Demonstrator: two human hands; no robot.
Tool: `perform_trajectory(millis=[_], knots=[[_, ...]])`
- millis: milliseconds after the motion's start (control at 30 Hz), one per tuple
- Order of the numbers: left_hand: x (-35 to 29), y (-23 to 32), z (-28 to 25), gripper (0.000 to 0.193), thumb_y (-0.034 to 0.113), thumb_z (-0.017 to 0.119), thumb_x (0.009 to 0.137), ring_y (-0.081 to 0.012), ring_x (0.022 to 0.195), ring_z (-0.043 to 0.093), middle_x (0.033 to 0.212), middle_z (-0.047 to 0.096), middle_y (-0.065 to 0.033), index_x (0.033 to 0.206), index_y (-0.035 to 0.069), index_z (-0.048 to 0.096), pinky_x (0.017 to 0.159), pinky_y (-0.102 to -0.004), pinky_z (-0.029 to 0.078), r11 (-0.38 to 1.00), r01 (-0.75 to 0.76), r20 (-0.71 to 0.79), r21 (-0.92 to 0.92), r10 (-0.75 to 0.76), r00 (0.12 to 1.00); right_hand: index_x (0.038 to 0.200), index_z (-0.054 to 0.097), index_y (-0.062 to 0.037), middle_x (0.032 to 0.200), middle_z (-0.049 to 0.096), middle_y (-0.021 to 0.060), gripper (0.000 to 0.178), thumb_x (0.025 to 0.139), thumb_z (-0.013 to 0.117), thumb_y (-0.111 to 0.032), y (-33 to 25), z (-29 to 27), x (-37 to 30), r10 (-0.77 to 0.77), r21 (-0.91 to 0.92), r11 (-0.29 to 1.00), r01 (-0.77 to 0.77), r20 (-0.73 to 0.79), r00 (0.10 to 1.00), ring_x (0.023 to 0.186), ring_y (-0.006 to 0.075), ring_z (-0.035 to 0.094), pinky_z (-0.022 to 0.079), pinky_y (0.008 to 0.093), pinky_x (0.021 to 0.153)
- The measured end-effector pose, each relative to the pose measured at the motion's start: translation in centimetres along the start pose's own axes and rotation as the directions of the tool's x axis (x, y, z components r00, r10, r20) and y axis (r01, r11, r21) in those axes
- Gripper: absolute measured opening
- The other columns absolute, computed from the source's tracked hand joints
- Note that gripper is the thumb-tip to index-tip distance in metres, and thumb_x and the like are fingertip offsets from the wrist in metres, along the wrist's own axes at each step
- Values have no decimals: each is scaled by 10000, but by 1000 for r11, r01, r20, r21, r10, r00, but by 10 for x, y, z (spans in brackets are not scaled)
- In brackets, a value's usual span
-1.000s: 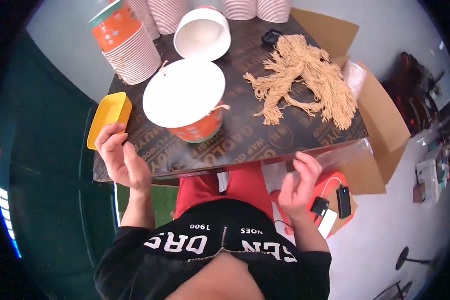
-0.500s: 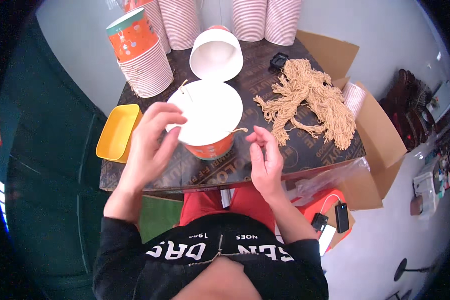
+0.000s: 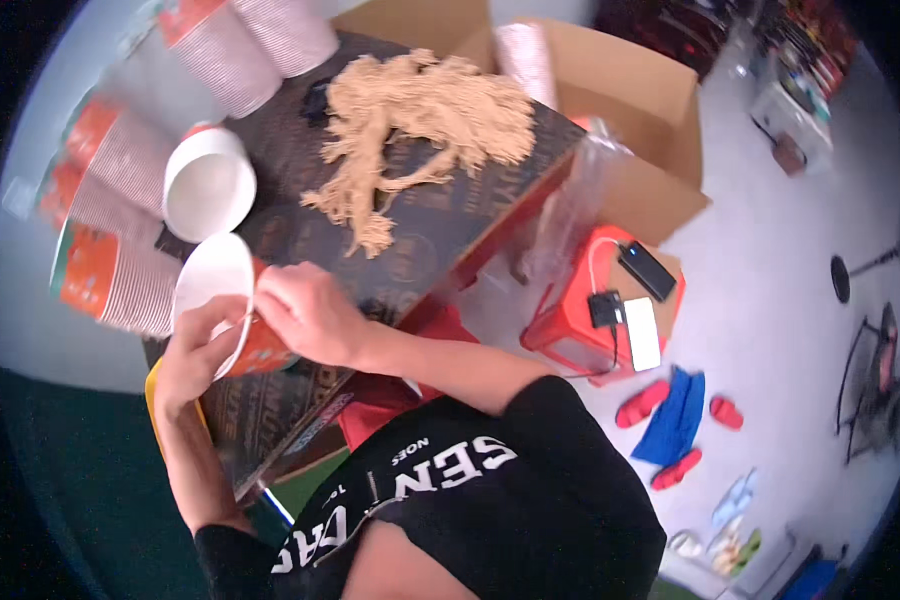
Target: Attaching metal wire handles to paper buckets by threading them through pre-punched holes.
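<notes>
While both hands close on it, the orange paper cup (image 3: 232, 318) lies tipped on its side at the near left corner of the dark table (image 3: 440, 225), its white mouth turned toward the left. The left hand (image 3: 192, 358) cups the rim from below with curled fingers, and the right hand (image 3: 305, 312) wraps over the orange wall, fingers clenched around it. A thin paper cup like this looks light and easily dented, so the firmer rolled rim and the base seem the safer places to hold; the waxy wall may slip. Just beyond it a second open cup (image 3: 208, 186) shows its white inside, and stacks of ribbed cups (image 3: 110, 275) crowd the left edge, touching or nearly touching the held one. A heap of tan string (image 3: 420, 125) spreads across the middle of the table, well apart. A cardboard box (image 3: 620, 110) and a red stool (image 3: 590, 320) stand to the right.
</notes>
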State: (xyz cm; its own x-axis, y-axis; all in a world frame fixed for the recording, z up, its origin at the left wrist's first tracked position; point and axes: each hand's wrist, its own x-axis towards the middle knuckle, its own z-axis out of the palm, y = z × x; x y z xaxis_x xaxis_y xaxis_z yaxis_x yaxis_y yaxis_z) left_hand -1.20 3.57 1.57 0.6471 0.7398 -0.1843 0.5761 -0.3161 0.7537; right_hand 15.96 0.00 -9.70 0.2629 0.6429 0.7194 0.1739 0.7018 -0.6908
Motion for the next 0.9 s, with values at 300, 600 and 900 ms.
perform_trajectory(millis=[300,600,900], knots=[[-11,11,16,64,-21,643,863,-147,746,528,791,542,-67,926,-30,647,703,-264,433,870,3,-444,493,248,861,807,596,-54,732,585,91,56,808,649,-37,-4,-5,-5,-103,-45,994,102,-38,994,711,298,591,415,410,643],[-13,-1,27,171,17,596,941,-67,735,521,855,658,-27,1069,-50,689,665,-201,415,993,-83,-528,84,115,841,819,605,-80,793,537,80,112,771,697,-35,-11,-5,-2,-323,-121,943,309,-123,938,710,261,553,416,387,643],[-20,14,34,240,44,624,822,-123,742,601,838,715,-118,1005,-98,685,699,-245,462,960,-97,-636,-262,-96,766,874,632,-30,832,606,140,104,785,668,12,-12,16,-10,-152,140,979,147,27,988,771,319,614,486,395,675]])
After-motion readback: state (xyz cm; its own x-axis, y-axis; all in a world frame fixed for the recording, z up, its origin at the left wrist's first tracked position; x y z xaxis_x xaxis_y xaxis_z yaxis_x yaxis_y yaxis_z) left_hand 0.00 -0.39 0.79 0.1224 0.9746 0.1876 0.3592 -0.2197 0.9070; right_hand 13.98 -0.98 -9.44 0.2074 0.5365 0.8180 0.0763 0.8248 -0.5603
